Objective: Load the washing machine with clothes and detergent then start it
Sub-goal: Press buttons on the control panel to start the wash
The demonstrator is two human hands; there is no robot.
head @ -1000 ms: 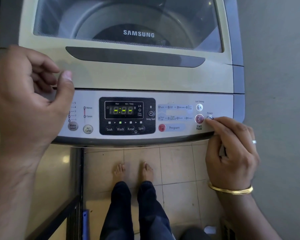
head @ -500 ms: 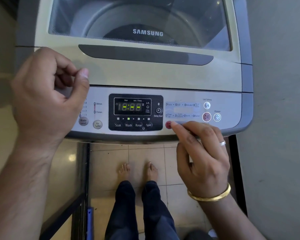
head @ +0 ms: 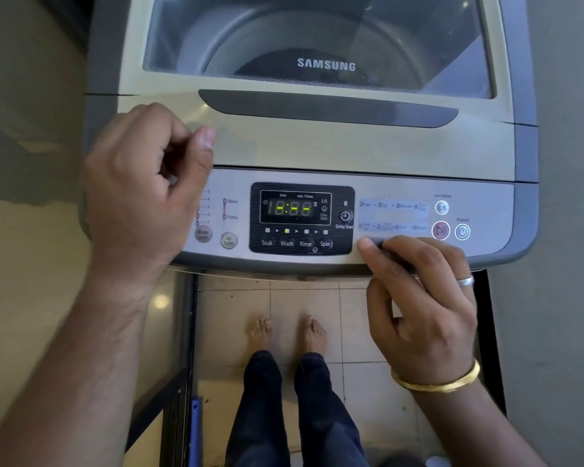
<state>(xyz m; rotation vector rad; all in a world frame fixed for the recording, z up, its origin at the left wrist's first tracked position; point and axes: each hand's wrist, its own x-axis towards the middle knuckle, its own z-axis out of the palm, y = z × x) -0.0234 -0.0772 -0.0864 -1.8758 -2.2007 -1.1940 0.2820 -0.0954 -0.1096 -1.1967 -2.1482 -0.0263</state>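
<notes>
A grey top-loading washing machine point(head: 317, 146) stands in front of me with its glass lid point(head: 317, 35) down. Its control panel point(head: 398, 214) faces me, and the display point(head: 294, 208) glows green. My right hand point(head: 422, 308) is curled, with the index fingertip pressed on the panel where the red program button sits, left of the start/pause button point(head: 440, 229) and the power button point(head: 462, 231). My left hand point(head: 142, 190) hovers over the panel's left end, fingers loosely curled, holding nothing. Clothes and detergent are not visible.
A plain wall runs close along the machine's right side. My bare feet point(head: 287, 332) stand on beige floor tiles point(head: 304, 298) below the panel. A dark metal frame point(head: 179, 382) and a glossy surface lie at the lower left.
My right index finger left the power button and slid left to the program button, where it stays. The display changed from 18:88 to 18:--. The view shifted, so the machine sits further right.
</notes>
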